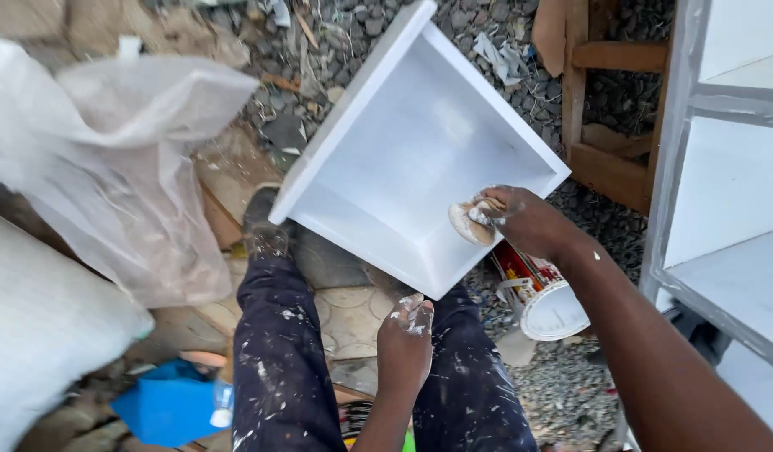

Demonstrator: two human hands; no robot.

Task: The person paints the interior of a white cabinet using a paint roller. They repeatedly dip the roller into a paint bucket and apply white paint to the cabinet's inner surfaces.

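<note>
A white drawer box rests tilted on the person's knees; the right hand pinches a folded sandpaper pad against its inner wall. The left hand, fingers pressed together, steadies its near corner. A red-and-white paint can lies just beside the right knee, with clear plastic sheeting at left.

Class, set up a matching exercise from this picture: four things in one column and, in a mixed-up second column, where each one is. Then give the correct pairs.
Things
1. white drawer box
2. sanding pad
3. paint tin
4. blue lid

Places
A. on the gravel beneath the right forearm
B. on the ground, lower left
C. propped over the person's knees
D. in the right hand, against the drawer's inside

Pairs: 1-C, 2-D, 3-A, 4-B
</note>
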